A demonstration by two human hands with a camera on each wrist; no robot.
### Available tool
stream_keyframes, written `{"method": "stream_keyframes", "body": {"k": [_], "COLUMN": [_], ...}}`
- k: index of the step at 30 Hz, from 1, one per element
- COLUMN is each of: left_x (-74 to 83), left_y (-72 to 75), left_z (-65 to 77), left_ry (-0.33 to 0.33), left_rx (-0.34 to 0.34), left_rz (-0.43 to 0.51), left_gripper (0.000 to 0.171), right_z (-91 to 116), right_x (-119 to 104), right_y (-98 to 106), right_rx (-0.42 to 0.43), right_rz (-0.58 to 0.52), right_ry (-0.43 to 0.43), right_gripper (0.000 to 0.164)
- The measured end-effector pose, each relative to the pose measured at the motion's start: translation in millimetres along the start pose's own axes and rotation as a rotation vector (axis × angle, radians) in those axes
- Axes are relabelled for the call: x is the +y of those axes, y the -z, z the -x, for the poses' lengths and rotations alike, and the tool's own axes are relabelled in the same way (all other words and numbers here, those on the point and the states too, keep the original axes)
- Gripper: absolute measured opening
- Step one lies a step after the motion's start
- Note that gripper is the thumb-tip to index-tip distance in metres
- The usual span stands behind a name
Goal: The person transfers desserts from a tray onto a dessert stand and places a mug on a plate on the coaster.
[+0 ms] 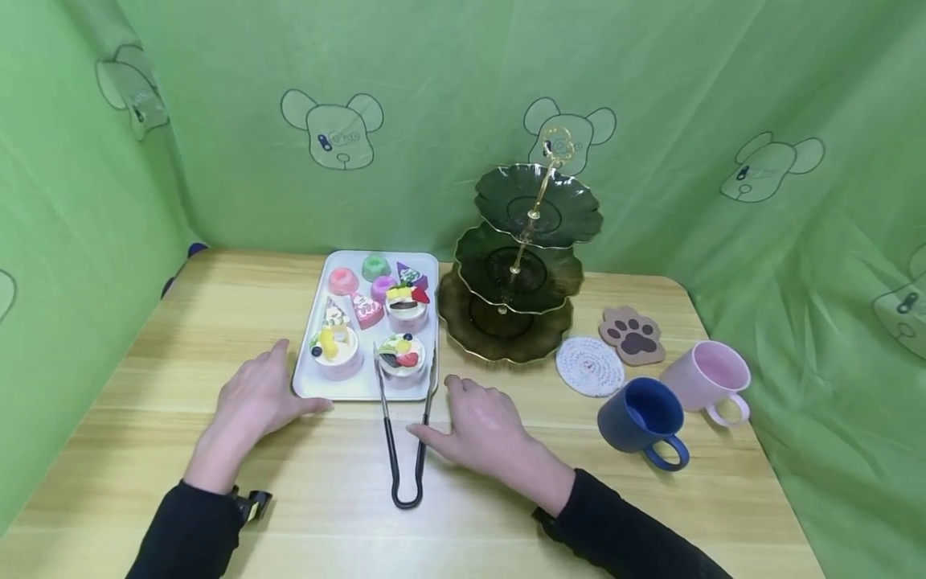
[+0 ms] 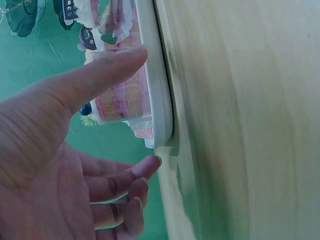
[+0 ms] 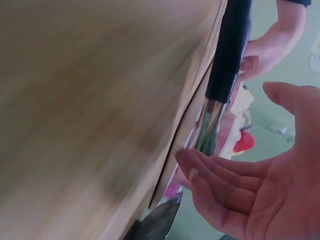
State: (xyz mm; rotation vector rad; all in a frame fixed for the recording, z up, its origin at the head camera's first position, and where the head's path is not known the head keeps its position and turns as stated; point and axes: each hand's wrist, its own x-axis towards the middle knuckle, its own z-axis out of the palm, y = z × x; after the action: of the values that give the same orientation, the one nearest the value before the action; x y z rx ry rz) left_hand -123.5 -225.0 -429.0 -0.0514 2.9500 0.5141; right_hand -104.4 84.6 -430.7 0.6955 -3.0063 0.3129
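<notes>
Tray [image 1: 367,390] framed by two spread hands

The white tray lies on the wood table [image 1: 145,482], its back edge near the green cloth [image 1: 448,64]. Cakes crowd it from back to front. My left hand [image 1: 260,394] is spread at the front left corner, thumb toward the front edge; my right hand [image 1: 485,426] is spread off the front right corner. I cannot tell whether either touches the tray. Tongs [image 1: 391,446] cross the front edge, their metal ends on both sides of the front right cake cup [image 1: 398,364], their black handle over the table. My right thumb is near that handle.

Room is widest on my left, where bare wood runs out past my hand. On the right the tiered stand [image 1: 550,273] sits just beside the tray, leaving little space. Farther right come the round coaster [image 1: 589,366], paw coaster [image 1: 633,336], blue cup [image 1: 625,422] and pink cup [image 1: 687,382].

From above I see the cakes' tops; the left wrist view shows the tray's side wall and a cup's layered pink side. The right wrist view shows my right thumb apart from the tongs.
</notes>
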Motion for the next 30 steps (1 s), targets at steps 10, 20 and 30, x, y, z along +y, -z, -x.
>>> {"method": "stream_keyframes", "body": {"k": [10,20,30], "left_x": [2.6,4.5,4.3], "left_y": [-5.8,-4.5,-5.5], "left_z": [-2.9,-1.6,-0.3], "left_ry": [0.023,0.022,0.022], "left_rx": [-0.005,-0.008,-0.008], "left_rz": [0.008,-0.028,-0.041], "left_gripper": [0.108,0.085,0.085], "right_z": [-19.4,-25.2,-28.2], "right_x": [-21.1,-41.1,-40.0], "right_y": [5.2,-7.4,-9.8], "right_rx": [-0.229,-0.438,-0.441], "right_rz": [0.038,0.235,0.179], "right_ry": [-0.081,-0.125,-0.097], "right_gripper": [0.074,0.089,0.075]}}
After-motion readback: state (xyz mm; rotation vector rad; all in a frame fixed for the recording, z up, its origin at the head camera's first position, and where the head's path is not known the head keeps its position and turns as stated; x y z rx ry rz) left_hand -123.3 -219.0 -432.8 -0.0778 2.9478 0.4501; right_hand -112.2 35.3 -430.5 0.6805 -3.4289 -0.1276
